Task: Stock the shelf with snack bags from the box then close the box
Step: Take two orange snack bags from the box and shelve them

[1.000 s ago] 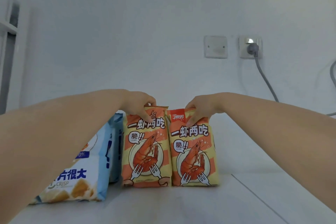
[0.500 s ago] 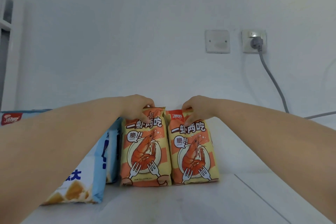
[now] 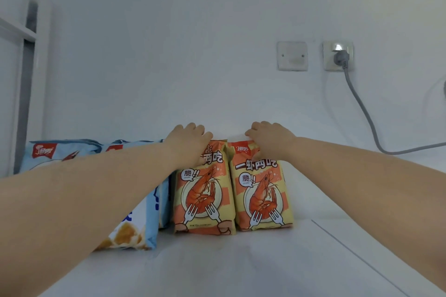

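White wall [image 3: 193,43] fills most of the frame. Upper right, a blank white cover plate [image 3: 292,55] with two small screws, and just beside it to the right a wall socket [image 3: 337,56] with a grey plug [image 3: 340,57] pushed in. From the plug a grey cable [image 3: 362,108] drops down, curves, and runs off the right edge. Far left, a white frame [image 3: 21,75] with a dark vertical gap along it.

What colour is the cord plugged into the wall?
Grey. The cord hangs from the wall socket, seen best in the head view.
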